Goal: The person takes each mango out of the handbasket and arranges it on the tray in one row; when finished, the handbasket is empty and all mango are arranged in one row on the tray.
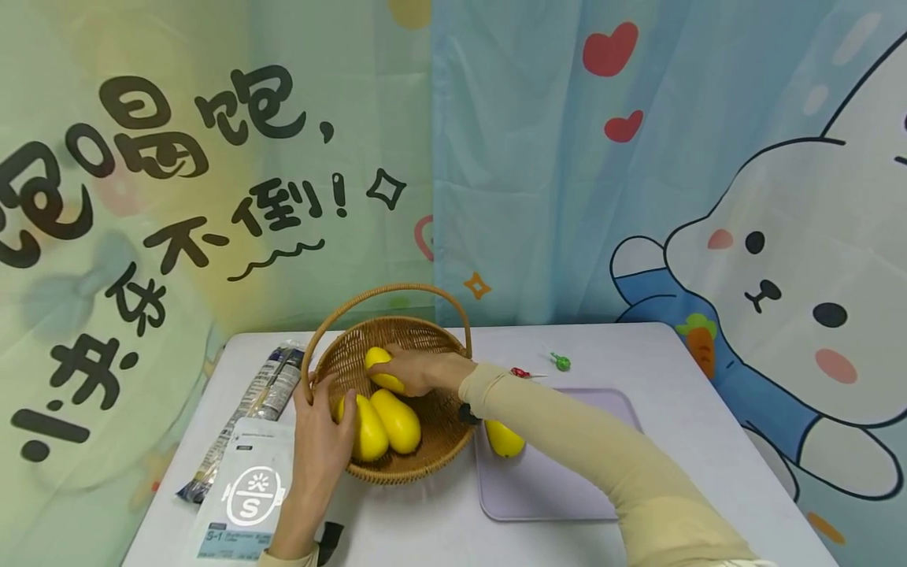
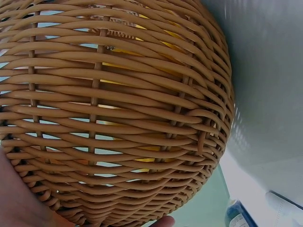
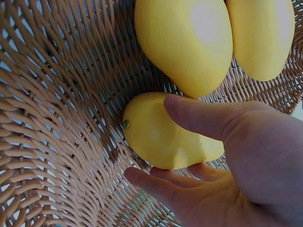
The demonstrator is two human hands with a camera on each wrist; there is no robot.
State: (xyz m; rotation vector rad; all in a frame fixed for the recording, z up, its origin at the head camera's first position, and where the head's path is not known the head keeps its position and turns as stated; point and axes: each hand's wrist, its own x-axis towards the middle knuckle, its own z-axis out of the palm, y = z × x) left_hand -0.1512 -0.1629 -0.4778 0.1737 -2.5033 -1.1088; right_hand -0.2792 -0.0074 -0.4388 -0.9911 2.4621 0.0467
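Observation:
A round wicker basket (image 1: 425, 472) with a tall handle stands on the table, its woven side (image 2: 118, 104) filling the left wrist view. My left hand (image 1: 322, 429) grips its left rim. Inside, my right hand (image 1: 418, 370) pinches a yellow mango (image 3: 151, 127) between thumb (image 3: 189, 111) and fingers. Two more yellow mangoes, one left (image 1: 370, 429) and one right (image 1: 397, 421), lie side by side nearer the front of the basket. Another yellow mango (image 1: 505, 439) rests on the purple tray (image 1: 546, 496), partly hidden under my right sleeve.
Left of the basket lie a white pouch (image 1: 244, 488) and a long, shiny package (image 1: 241, 425). Behind the tray are a small green item (image 1: 560, 361) and a small red one (image 1: 520, 372). A printed curtain (image 1: 510, 197) hangs behind the white table (image 1: 680, 472).

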